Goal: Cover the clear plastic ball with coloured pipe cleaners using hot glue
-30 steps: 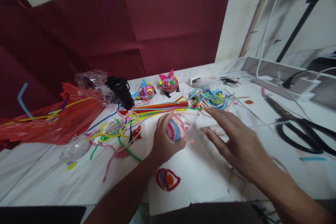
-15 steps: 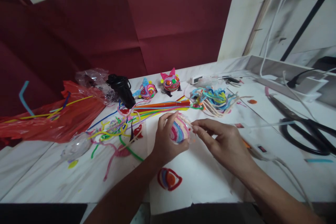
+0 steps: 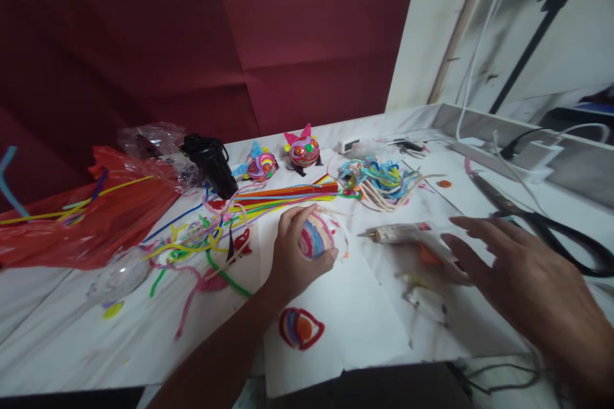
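Note:
My left hand [image 3: 300, 255] grips a rounded craft piece [image 3: 317, 236] covered in curved stripes of pink, blue, white and cream, just over the white paper [image 3: 364, 307]. Its fingers partly hide the piece. To the right, my right hand [image 3: 522, 275] is a little blurred, fingers apart and holding nothing. It hovers by the back end of a white glue gun [image 3: 398, 234] with a metal tip and an orange trigger. On the paper lies a red-outlined eye shape [image 3: 302, 328] with an orange centre.
Two finished-looking animal figures [image 3: 304, 152] stand at the back. Pipe cleaners lie in a bundle [image 3: 288, 193] and a tangled heap [image 3: 388, 180]. Black scissors [image 3: 542, 223] rest at right. A black bottle [image 3: 211, 165] and red plastic bag [image 3: 119, 223] are at left.
My right hand has left the craft piece, moved right and opened beside the glue gun. My left hand keeps its hold. The view has shifted slightly.

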A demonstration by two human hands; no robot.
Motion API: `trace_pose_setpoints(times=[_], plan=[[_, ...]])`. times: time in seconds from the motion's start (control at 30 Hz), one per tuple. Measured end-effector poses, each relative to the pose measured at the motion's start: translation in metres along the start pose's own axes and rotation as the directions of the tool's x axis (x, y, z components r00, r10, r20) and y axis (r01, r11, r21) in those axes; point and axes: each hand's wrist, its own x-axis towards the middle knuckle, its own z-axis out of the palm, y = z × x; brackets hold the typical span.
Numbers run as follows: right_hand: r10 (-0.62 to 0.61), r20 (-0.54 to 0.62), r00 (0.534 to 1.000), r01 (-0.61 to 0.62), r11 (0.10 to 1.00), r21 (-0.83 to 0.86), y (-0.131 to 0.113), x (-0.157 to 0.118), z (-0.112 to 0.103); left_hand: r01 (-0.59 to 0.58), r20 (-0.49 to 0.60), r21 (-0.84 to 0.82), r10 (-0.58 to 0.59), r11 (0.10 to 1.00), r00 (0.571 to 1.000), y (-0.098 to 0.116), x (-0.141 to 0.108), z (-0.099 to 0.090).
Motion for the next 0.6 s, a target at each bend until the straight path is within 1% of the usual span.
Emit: trace_pose_setpoints(times=[0.03,0.07,0.13,0.2,0.33,0.4,0.43,0.5,0.6], plan=[[0.029,0.071,0.997,-0.022,0.996,-0.090,0.014,-0.005,0.004,-0.003,0.000,-0.002,0.003,1.000,1.000,0.000,0.000,0.000],[0.080,0.167,0.983,-0.057,0.989,-0.137,0.026,-0.009,0.009,-0.010,-0.002,-0.003,0.009,1.000,1.000,0.000,0.000,0.000],[0.172,0.318,0.932,-0.136,0.982,-0.132,0.040,-0.014,0.018,-0.018,-0.010,-0.005,0.018,1.000,1.000,-0.001,0.000,0.001],[0.216,0.421,0.881,-0.201,0.976,-0.082,0.042,-0.013,0.025,-0.015,-0.006,-0.006,0.015,1.000,1.000,0.000,0.000,0.002],[0.239,0.502,0.831,-0.259,0.965,-0.030,0.033,-0.001,0.034,0.003,0.018,-0.020,-0.003,1.000,1.000,0.002,0.000,0.000],[0.246,0.520,0.818,-0.296,0.955,0.013,0.033,0.005,0.038,0.022,0.021,-0.035,-0.021,0.999,1.000,0.003,0.000,-0.001],[0.245,0.528,0.813,-0.323,0.944,0.060,0.035,0.007,0.039,0.036,0.024,-0.047,-0.035,0.998,0.999,0.004,0.000,-0.001],[0.247,0.534,0.809,-0.391,0.904,0.174,0.039,0.008,0.039,0.067,0.032,-0.080,-0.064,0.995,0.997,0.004,0.000,-0.002],[0.292,0.535,0.793,-0.497,0.817,0.293,0.048,0.007,0.031,0.092,0.039,-0.127,-0.088,0.988,0.995,0.004,0.000,-0.001]])
